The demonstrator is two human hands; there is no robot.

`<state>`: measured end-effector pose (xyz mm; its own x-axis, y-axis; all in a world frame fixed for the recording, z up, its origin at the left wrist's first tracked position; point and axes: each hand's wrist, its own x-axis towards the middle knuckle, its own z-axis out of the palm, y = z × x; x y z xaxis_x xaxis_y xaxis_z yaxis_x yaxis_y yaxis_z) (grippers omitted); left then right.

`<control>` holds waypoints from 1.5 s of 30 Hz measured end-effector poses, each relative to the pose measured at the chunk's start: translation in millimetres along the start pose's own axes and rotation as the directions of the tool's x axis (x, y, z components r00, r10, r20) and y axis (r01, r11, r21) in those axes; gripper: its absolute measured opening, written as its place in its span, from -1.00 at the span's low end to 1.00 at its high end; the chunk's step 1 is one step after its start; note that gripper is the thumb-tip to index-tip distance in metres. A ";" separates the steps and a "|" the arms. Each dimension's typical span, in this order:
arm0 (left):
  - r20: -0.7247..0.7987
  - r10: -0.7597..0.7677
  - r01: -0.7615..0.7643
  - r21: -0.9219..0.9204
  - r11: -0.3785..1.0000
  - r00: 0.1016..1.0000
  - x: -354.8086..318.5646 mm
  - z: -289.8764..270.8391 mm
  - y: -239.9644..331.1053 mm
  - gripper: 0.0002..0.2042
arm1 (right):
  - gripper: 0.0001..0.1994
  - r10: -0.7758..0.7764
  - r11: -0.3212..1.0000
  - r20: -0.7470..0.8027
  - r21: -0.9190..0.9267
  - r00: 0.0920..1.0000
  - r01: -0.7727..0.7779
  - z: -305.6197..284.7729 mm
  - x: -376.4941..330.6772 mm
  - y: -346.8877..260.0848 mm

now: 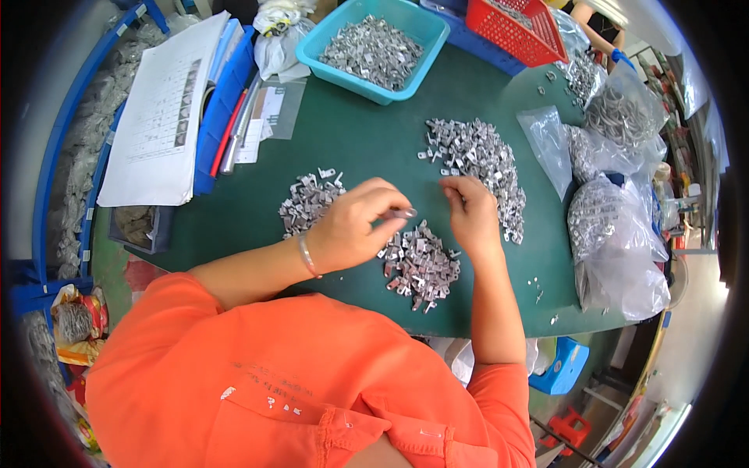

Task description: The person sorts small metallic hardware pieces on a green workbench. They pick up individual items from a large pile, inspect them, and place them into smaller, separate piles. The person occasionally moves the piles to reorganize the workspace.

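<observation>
My left hand (355,222), with a bangle on its wrist, pinches a small metal part (405,213) between thumb and fingers. It is above the green tabletop (234,218), between a left pile of small metal parts (306,204) and a nearer middle pile (421,267). Close to the largest pile of similar parts (476,156), at the right, my right hand (474,214) has its thumb and forefinger drawn together. Whatever lies between those fingertips is too small to make out.
A turquoise tub (307,51) of metal parts stands at the back, beside a red basket (538,35). Papers (152,117) lean on a blue holder at left. Plastic bags of metal parts (597,214) line the right edge. A person's arm (597,39) shows at back right.
</observation>
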<state>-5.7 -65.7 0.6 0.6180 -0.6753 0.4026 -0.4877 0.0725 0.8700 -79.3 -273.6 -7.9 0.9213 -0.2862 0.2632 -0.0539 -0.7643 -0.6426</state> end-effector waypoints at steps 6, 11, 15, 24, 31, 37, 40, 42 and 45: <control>0.114 -0.031 -0.036 0.541 0.840 0.993 -20.8 -74.7 -19.0 -0.90 | -0.84 -0.286 0.876 0.073 -0.385 0.955 0.291 37.2 48.6 17.2; 0.138 0.010 -0.079 0.507 0.858 0.990 -26.9 -78.2 -24.6 -0.98 | -0.86 -0.325 0.875 0.080 -0.353 0.942 0.332 41.7 54.6 25.3; 0.261 -0.038 -0.124 0.575 0.809 0.965 -19.0 -79.6 -31.2 -0.94 | -0.84 -0.291 0.888 0.173 -0.318 0.941 0.333 32.2 47.1 24.8; 0.070 0.054 -0.077 0.391 0.917 0.996 -14.1 -67.9 -20.1 -0.93 | -0.72 -0.272 0.925 0.167 -0.226 0.948 0.305 28.1 36.1 19.0; 0.202 0.056 -0.085 0.137 0.987 0.978 -18.4 -32.3 -7.9 -0.91 | -0.85 -0.272 0.910 0.169 -0.275 0.947 0.310 25.3 30.9 16.4; 0.216 0.128 -0.133 0.012 0.991 0.968 -18.0 -12.6 -5.6 -0.92 | -0.97 -0.250 0.887 0.094 -0.377 0.964 0.267 20.2 15.4 18.3; 0.217 0.067 -0.069 -0.001 0.998 0.974 -17.5 -14.1 -3.9 -0.93 | -0.95 -0.167 0.968 0.001 -0.192 0.986 0.164 22.1 12.8 12.7; 0.210 -0.059 0.057 0.013 0.998 0.976 -16.1 -13.4 1.6 -0.95 | -0.89 0.187 0.972 0.030 0.140 0.982 -0.190 14.4 3.4 9.2; 0.266 -0.304 0.364 -0.217 0.906 0.915 -15.2 -3.9 -2.8 -0.91 | -0.82 0.466 0.673 0.228 0.536 0.855 -0.510 -2.2 -7.3 -19.6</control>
<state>-11.3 -52.8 -6.9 0.5491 -0.8353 0.0284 -0.0833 -0.0209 0.9963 -85.9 -257.8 4.4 0.8500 -0.4696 -0.2387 -0.2998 -0.0587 -0.9522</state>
